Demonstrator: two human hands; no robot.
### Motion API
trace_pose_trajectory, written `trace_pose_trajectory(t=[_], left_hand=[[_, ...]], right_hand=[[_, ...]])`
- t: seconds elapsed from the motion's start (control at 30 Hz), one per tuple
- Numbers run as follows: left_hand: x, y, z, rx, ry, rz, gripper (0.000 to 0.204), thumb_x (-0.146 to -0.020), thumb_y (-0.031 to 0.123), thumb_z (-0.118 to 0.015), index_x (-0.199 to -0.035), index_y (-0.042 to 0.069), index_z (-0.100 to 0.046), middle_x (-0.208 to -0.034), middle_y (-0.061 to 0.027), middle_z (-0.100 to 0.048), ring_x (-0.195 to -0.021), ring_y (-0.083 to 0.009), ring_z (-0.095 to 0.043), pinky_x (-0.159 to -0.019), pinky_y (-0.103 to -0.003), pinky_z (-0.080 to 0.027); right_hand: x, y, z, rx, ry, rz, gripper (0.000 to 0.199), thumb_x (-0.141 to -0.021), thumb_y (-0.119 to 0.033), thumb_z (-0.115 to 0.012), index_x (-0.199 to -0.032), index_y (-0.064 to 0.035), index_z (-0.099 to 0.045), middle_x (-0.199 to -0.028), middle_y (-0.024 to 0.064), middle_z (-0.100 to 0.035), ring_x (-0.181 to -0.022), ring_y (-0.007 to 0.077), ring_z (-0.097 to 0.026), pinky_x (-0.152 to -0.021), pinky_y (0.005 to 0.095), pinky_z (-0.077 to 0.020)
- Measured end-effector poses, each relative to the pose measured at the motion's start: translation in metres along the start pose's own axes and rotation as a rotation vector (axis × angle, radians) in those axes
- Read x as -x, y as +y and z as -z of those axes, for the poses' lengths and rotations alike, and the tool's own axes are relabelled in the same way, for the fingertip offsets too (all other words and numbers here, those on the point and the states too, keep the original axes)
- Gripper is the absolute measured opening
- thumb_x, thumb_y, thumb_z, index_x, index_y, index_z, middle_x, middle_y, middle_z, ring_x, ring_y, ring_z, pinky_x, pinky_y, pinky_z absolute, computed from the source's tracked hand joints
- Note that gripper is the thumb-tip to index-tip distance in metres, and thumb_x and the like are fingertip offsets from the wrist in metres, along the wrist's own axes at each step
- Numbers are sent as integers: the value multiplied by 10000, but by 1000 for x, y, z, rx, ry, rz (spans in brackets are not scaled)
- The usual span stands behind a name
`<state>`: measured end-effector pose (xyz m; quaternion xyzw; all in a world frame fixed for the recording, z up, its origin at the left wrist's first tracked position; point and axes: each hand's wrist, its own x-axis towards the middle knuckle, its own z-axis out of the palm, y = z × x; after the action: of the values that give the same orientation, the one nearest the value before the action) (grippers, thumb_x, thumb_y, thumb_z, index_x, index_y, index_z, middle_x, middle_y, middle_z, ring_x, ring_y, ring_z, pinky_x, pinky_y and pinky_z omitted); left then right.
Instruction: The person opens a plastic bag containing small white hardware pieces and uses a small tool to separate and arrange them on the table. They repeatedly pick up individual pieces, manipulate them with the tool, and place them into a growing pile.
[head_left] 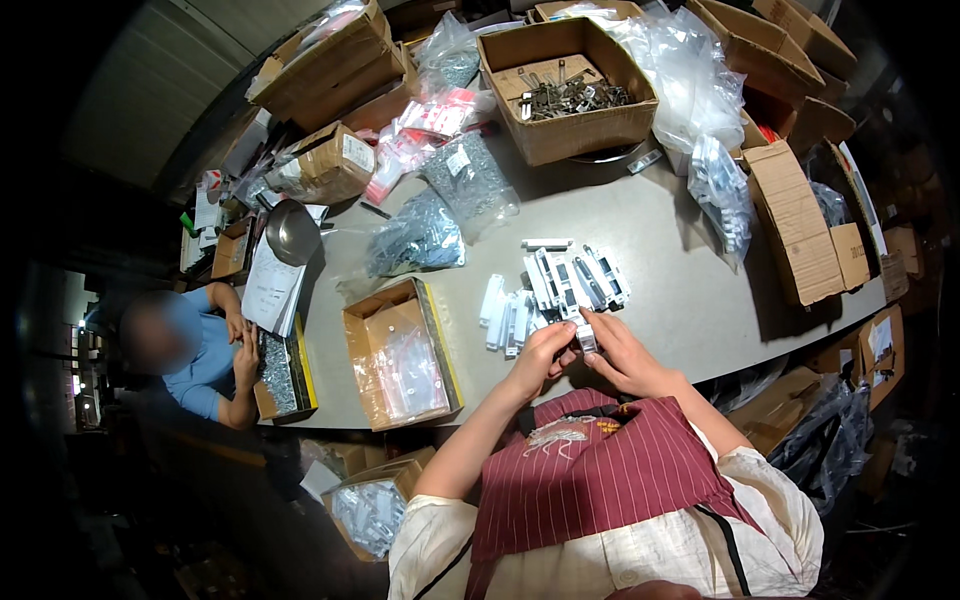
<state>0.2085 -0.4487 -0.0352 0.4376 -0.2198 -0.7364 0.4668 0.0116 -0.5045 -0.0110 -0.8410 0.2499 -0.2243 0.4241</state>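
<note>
My left hand (541, 362) and my right hand (628, 356) meet at the table's near edge, fingers closed around a small white-and-silver bracket-like part (586, 339). Its exact kind is too small to make out. Just beyond my fingertips lies a loose pile of similar long, narrow metal parts (545, 280), some white and some with dark middles. Left of that pile, several plain white strips (493, 302) rest close to my left hand. One more strip (547, 243) lies apart at the pile's far side.
An open carton of clear bags (351, 330) stands to the left. Bags of small metal pieces (418, 235) lie beyond it. A carton of metal parts (570, 143) is at the back, other cartons (795, 220) at right. A co-worker (205, 350) sits far left.
</note>
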Motion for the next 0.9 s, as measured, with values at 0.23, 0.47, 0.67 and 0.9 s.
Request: trace_pose_trajectory(t=[0.23, 0.47, 0.67, 0.9], left_hand=[[-9, -24, 18, -249, 0, -147, 382, -1026, 409, -471, -912, 61, -580, -695, -2, -500, -489, -41, -355, -413, -198, -237], [-2, -23, 10, -310, 16, -115, 353, -1023, 409, -476, -929, 85, -577, -711, -3, -506, -475, -36, -333, -394, -189, -201], [8, -10, -7, 237, 61, 194, 348, -1028, 395, -471, -920, 77, -560, -704, 12, -487, -467, -32, -314, -390, -182, -209], [4, -6, -15, 255, 179, 195, 264, -1043, 249, -439, -955, 30, -559, -696, 6, -463, -481, -41, -319, -405, -189, -225]], right_hand=[[0, 1, -4, 33, -21, -32, 609, -970, -181, -549, -1477, 53, -306, -1302, 293, -465, -1205, 454, -462, -1059, 473, -378], [-2, 1, -8, 178, -7, -32, 544, -995, -233, -538, -1434, 41, -372, -1194, 246, -536, -1079, 424, -549, -912, 454, -479], [-6, -7, -8, 188, 55, -176, 424, -1014, -250, -502, -1391, -58, -496, -1099, 170, -602, -1000, 371, -602, -829, 437, -505], [-5, 25, -13, -86, 225, -509, 316, -1034, -257, -454, -1246, -61, -583, -899, 249, -645, -855, 412, -638, -729, 438, -491]])
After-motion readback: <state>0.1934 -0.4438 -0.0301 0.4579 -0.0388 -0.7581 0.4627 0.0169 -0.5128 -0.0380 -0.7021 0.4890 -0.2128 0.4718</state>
